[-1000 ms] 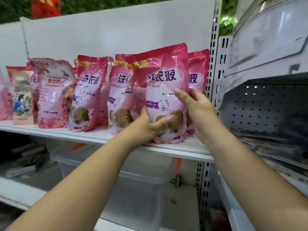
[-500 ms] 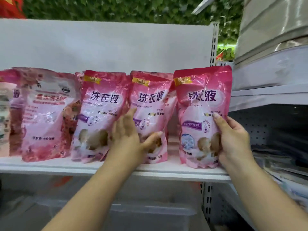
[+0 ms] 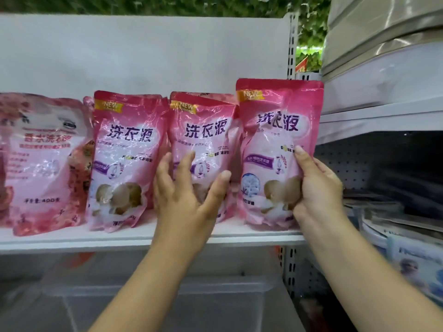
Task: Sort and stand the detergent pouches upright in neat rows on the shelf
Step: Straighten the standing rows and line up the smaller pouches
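My left hand (image 3: 189, 200) is spread wide, fingers straight and thumb out to the side, lying against the front of the middle pouch (image 3: 203, 149) without closing on it. My right hand (image 3: 316, 188) grips the end pouch (image 3: 278, 144) by its right edge, thumb on the printed face and the other fingers tucked behind where I cannot see them. That end pouch stands upright at the right end of the white shelf (image 3: 143, 238), its base on the board, and it is the tallest in the row. The middle pouch stands just left of it, leaning a little, with more pink pouches partly hidden behind. Left again of the middle pouch stands a third pouch (image 3: 124, 159) of the same print, apart from my left hand. Further left of that is a paler pink bag (image 3: 40, 159) with a different label, touching the third pouch's edge. Below the shelf sits a clear plastic bin (image 3: 167, 303). Behind all the pouches rises the white back panel (image 3: 143, 53).
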